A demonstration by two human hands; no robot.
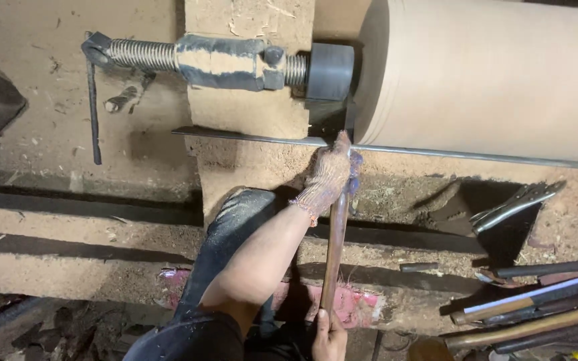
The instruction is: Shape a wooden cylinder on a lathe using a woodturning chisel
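Note:
A large pale wooden cylinder (490, 73) lies across a lathe at the upper right. A long metal rest bar (436, 152) runs in front of it. My left hand (330, 172), in a knit glove, presses the front end of a long turning tool (334, 247) against the bar, close to the cylinder's left end. The tool's blade tip is hidden under the glove. My right hand (329, 336), bare, grips the lower end of the brown wooden handle at the bottom edge. My knee in dark trousers (235, 220) sits just left of the tool.
A threaded screw with a dusty metal block (222, 61) and a dark cup (329, 71) press on the cylinder's left end. A metal caliper (516, 202) and several long-handled tools (536, 307) lie at the right. Sawdust covers the wooden bed (75, 261). A pink cloth (362, 306) lies below.

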